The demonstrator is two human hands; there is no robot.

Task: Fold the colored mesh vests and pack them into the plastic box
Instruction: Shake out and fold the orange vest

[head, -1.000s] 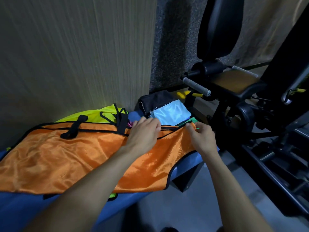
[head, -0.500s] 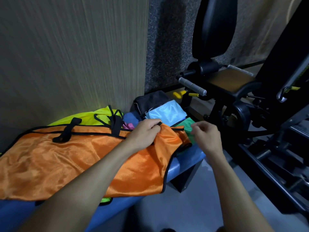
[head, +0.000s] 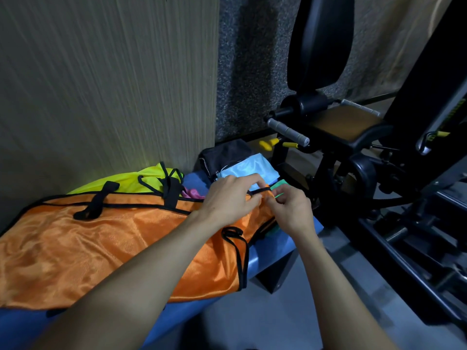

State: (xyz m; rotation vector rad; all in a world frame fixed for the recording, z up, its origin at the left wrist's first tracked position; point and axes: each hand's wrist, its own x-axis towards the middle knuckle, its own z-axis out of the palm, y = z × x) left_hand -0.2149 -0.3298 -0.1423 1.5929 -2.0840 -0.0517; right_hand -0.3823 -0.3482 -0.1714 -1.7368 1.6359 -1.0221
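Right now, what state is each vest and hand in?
orange vest: spread on the blue bench, right end gathered.
left hand: pinching its black trim.
right hand: pinching the same end.
yellow vest: bunched behind.
light blue vest: folded.

An orange vest (head: 106, 243) with black trim lay spread over a blue bench (head: 278, 258), and the left hand (head: 228, 198) and right hand (head: 290, 210) pinched its black edging at the right end. Behind it lay a yellow vest (head: 121, 180), a light blue vest (head: 252, 168) and a dark bag (head: 222, 155) against the wall. A black exercise machine (head: 353, 137) stood to the right.
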